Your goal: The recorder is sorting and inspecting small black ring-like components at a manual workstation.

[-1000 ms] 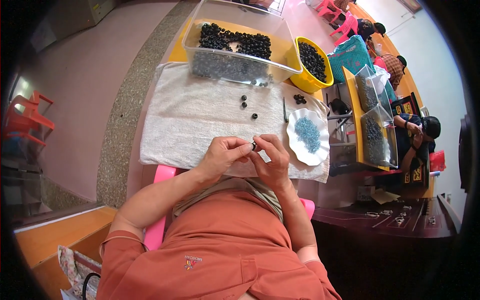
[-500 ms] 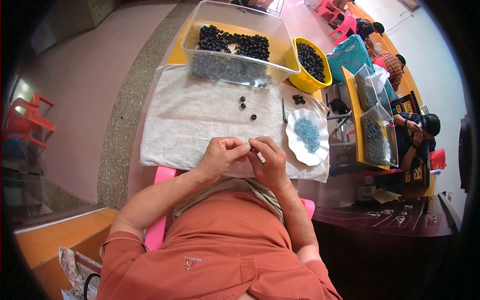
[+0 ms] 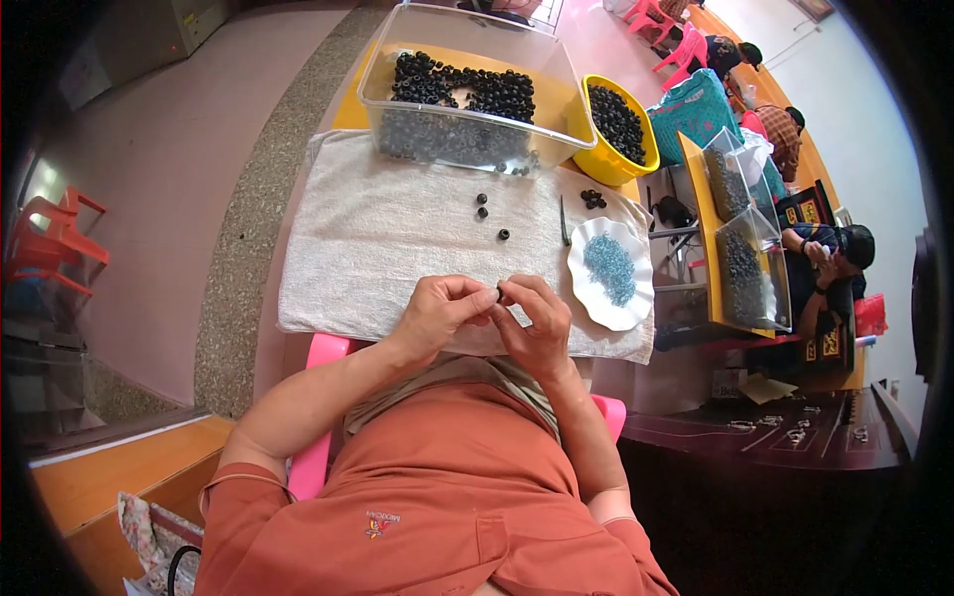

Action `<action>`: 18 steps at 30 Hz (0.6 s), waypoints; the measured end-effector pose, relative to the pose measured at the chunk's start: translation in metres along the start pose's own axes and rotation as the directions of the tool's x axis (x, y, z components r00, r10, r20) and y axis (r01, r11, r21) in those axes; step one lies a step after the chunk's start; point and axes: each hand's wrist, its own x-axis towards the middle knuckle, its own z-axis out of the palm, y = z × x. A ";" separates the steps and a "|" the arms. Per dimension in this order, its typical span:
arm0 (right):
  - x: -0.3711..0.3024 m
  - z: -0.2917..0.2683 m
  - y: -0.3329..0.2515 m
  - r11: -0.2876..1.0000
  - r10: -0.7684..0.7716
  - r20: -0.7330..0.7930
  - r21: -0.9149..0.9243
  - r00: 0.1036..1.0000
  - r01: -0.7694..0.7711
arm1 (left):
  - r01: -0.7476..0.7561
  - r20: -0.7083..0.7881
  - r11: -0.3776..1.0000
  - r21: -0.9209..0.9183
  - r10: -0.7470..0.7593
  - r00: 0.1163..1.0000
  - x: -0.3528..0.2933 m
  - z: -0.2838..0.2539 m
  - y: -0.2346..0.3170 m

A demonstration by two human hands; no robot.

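Above the near part of a white towel (image 3: 368, 233), my two hands meet fingertip to fingertip. Between them shows a small black round piece (image 3: 500, 295), largely covered by the fingers. My left hand (image 3: 440, 310) pinches it from one side, and my right hand (image 3: 537, 320) grips it from the other. Farther out on the towel lie three loose black bead-like pieces, one of them with a visible hole (image 3: 504, 234). To the right sits a white scalloped dish (image 3: 581, 298) with light-blue translucent bits (image 3: 609, 266). A thin dark tool (image 3: 563, 221) lies beside the dish.
A clear plastic bin (image 3: 477, 122) of black pieces stands at the towel's far edge. Right of it is a yellow tub (image 3: 598, 164), also filled. A small black cluster (image 3: 593, 199) lies near the dish. Other people work at tables farther right; a red chair (image 3: 60, 238) stands left.
My fingers have shifted slightly, the right hand's tips turning apart a little, so the black piece between them now shows more. The things on the towel have stayed put.
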 end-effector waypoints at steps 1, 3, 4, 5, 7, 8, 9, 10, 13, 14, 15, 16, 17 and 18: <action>0.000 0.000 0.000 1.000 0.010 0.015 -0.018 1.000 -0.010 | -0.002 0.004 1.000 0.001 0.002 1.000 0.000 -0.001 -0.001; -0.001 0.000 0.001 1.000 -0.002 0.015 -0.015 1.000 0.002 | -0.002 0.013 1.000 0.001 0.002 1.000 0.000 0.000 -0.001; -0.002 -0.001 0.002 1.000 -0.015 0.015 -0.011 1.000 0.016 | -0.004 0.014 1.000 0.010 0.004 1.000 0.000 -0.001 -0.002; -0.002 -0.001 0.001 1.000 -0.015 0.015 -0.011 1.000 0.016 | -0.006 0.013 1.000 0.019 0.006 1.000 0.000 -0.001 -0.002; -0.001 -0.001 -0.003 0.998 0.055 0.012 0.010 0.998 -0.055 | -0.001 0.012 1.000 0.008 0.001 1.000 -0.001 0.000 0.000; -0.002 0.000 -0.002 0.998 0.055 0.012 0.010 0.998 -0.055 | 0.004 0.013 1.000 -0.002 -0.004 1.000 -0.001 0.000 0.001; -0.002 0.000 -0.001 0.998 0.054 -0.001 0.026 0.999 -0.054 | 0.003 0.014 1.000 -0.002 -0.003 1.000 0.000 0.000 0.001; -0.002 0.000 0.000 0.998 0.053 -0.014 0.043 0.999 -0.052 | 0.002 0.016 1.000 0.016 -0.003 1.000 0.000 0.000 0.001; -0.002 0.000 0.002 0.999 0.013 -0.019 0.031 1.000 -0.013 | 0.005 0.017 0.999 0.031 -0.006 1.000 0.000 0.000 0.000; -0.003 0.000 0.003 1.000 0.013 -0.020 0.027 1.000 -0.013 | 0.008 0.019 1.000 0.030 -0.009 1.000 0.000 0.001 0.000; -0.004 0.000 0.006 0.999 -0.032 -0.008 0.004 0.999 0.032 | 0.007 0.023 1.000 0.030 -0.008 1.000 0.000 0.000 0.000; -0.004 -0.001 0.008 0.997 -0.077 0.006 -0.020 0.997 0.077 | 0.001 0.021 0.999 0.038 -0.002 1.000 0.000 0.000 -0.001; -0.004 -0.001 0.008 0.997 -0.077 0.004 -0.025 0.997 0.077 | -0.005 0.020 0.999 0.045 0.004 1.000 -0.001 0.000 -0.001; -0.004 -0.001 0.008 0.997 -0.079 -0.003 -0.021 0.997 0.079 | -0.006 0.025 0.999 0.045 0.005 1.000 -0.001 0.001 0.000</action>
